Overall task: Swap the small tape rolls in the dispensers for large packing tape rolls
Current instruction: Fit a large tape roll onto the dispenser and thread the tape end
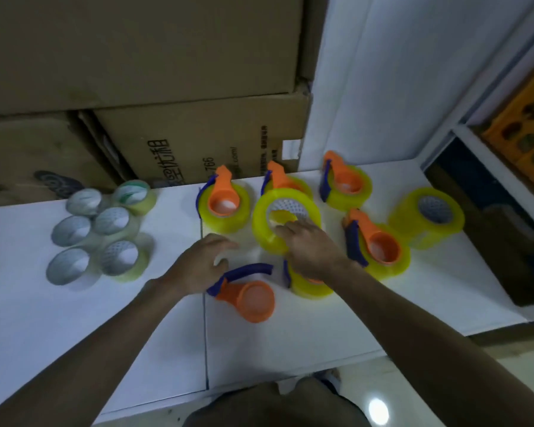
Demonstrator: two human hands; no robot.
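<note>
At the left of the white tabletop (74, 318), six small pale tape rolls with white cores (101, 234) stand clustered together on end. Behind them, brown cardboard cartons (167, 87) are stacked against the wall.

The left hand (202, 265) hovers low over the table centre, palm down, fingers loosely spread and relaxed, gripping nothing. Just below and right of it lies an empty orange plastic dispenser with a blue blade guard (248, 292), on its side and carrying no roll.

Farther back, a loaded orange dispenser inside a large yellow roll (224, 203) stands near the table's rear edge. Right of it, the right hand (310, 249) holds a large translucent yellow packing tape roll (282, 220), tilted, with the fingers hooked over its rim into the core. A second loaded dispenser (282, 180) shows behind this roll, and another yellow roll with a blue guard (309, 283) sits partly hidden under the right wrist.

Further right, two more loaded orange dispensers (344, 184) (378, 245) stand on the table. At the far right, a loose large yellow roll (427, 215) rests near the table edge.
</note>
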